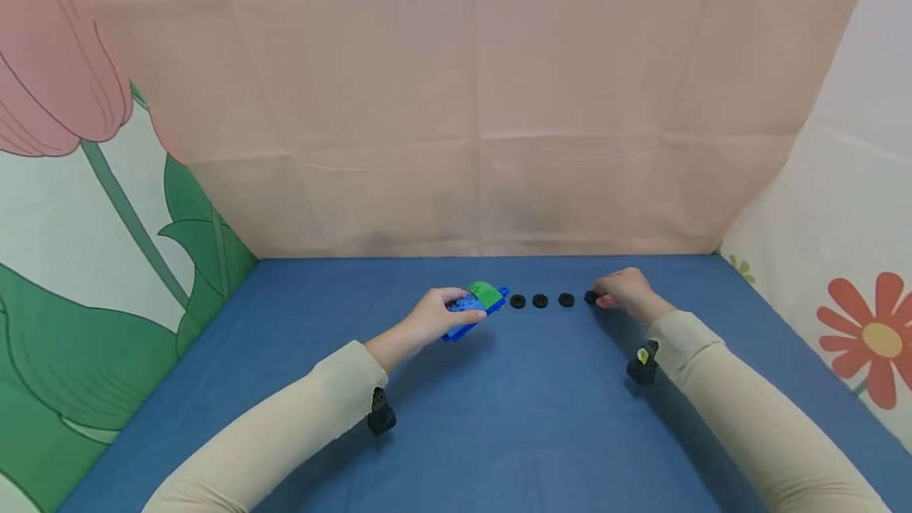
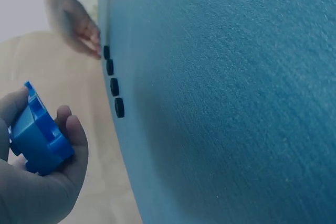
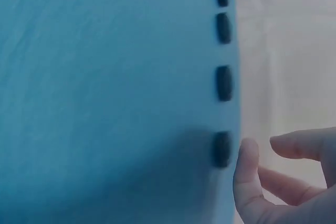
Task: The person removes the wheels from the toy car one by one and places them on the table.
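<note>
My left hand (image 1: 426,319) grips a blue toy car body (image 1: 466,305) with a green top, holding it tilted above the table, thumb on the near side. In the left wrist view the same blue car body (image 2: 39,137) shows studs and notched edges between thumb and fingers. Several small black wheels (image 1: 540,301) lie in a row to its right. At the right end of that row, my right hand (image 1: 627,291) hovers beside the last wheel (image 3: 221,149). Its thumb and fingers are apart with nothing between them in the right wrist view.
A blue cloth covers the table (image 1: 513,418). Behind it rises a beige cloth backdrop (image 1: 470,101). Printed panels flank both sides, with a tulip (image 1: 57,54) at left and a red flower (image 1: 879,339) at right. Each wrist carries a small black camera (image 1: 381,414).
</note>
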